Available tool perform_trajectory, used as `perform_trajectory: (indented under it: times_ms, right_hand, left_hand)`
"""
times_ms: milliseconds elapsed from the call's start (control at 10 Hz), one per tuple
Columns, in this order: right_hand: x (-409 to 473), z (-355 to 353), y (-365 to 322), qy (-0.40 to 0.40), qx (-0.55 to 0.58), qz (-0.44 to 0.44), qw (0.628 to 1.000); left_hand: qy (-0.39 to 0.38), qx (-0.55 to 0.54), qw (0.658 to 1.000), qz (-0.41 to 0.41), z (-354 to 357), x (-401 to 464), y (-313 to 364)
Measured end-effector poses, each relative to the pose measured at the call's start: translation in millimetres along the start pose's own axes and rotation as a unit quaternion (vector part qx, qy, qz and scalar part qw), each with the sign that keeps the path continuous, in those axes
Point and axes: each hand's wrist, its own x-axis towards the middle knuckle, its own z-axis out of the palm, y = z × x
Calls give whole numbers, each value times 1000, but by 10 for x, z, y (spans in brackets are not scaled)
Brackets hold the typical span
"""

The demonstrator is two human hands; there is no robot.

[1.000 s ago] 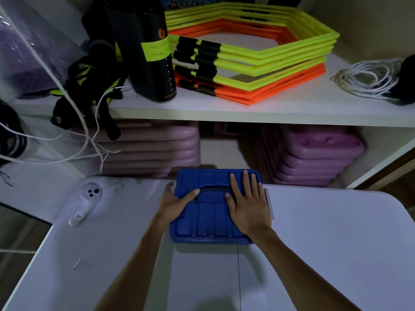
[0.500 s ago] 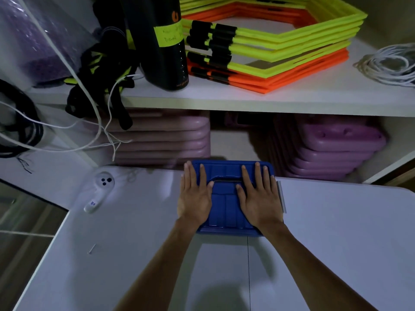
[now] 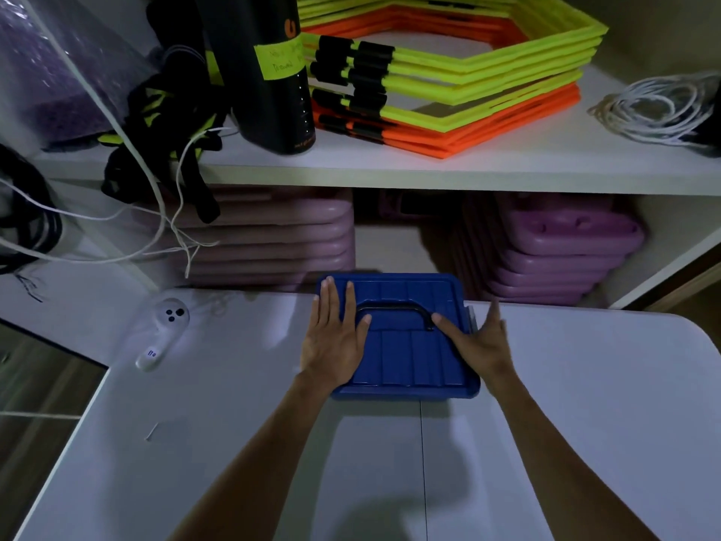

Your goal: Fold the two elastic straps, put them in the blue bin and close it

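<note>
The blue bin (image 3: 405, 357) stands on the white table (image 3: 585, 423) at its far edge, with its ribbed lid on and a black handle (image 3: 394, 308) lying flat across the top. My left hand (image 3: 335, 337) lies flat on the lid's left side, fingers straight. My right hand (image 3: 480, 341) is at the bin's right edge, thumb on the lid and fingers spread past the rim. The elastic straps are not visible.
A white controller (image 3: 162, 333) lies on the table to the left. Behind the bin, purple step boards (image 3: 562, 247) fill the lower shelf. Above sit yellow and orange hexagon rings (image 3: 448, 83), a black bottle (image 3: 269, 72), black straps and white cords (image 3: 659, 111).
My right hand has slid from flat on the lid out to the bin's right edge. My left hand stays flat on the lid. The view has tilted slightly.
</note>
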Motion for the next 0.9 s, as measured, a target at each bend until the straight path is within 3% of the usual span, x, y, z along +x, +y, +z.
perform_trajectory:
  times_ms: [100,300,400,500,600,700,800,900]
  right_hand:
    - [-34,73,-23,-48,98,-5,994]
    - [-63,257,-42,33,-83,-123,988]
    - [-103,407,30,107,-261,-215,935]
    - [-92,447,57,124,-346,-231,901]
    - [-81,472,49,94,-403,-292,862]
    - [-83,500,22,54,-428,-312,847]
    - [-60,471,-45,15,-451,-268,851]
    - [-117,387,-125,-59,-354,-239,902]
  left_hand:
    - [4,-4,1000,12,9,0,-2]
    - [5,0,1000,19,23,6,-2]
    - [7,-1,1000,17,17,5,9]
    - [3,-3,1000,16,7,4,14]
    - [-14,-2,1000,24,1,4,-2]
    - [-24,1,999,37,-28,-7,-23]
    - [-16,-63,996,54,-71,-15,-57]
    - [11,-112,990,82,-98,-123,35]
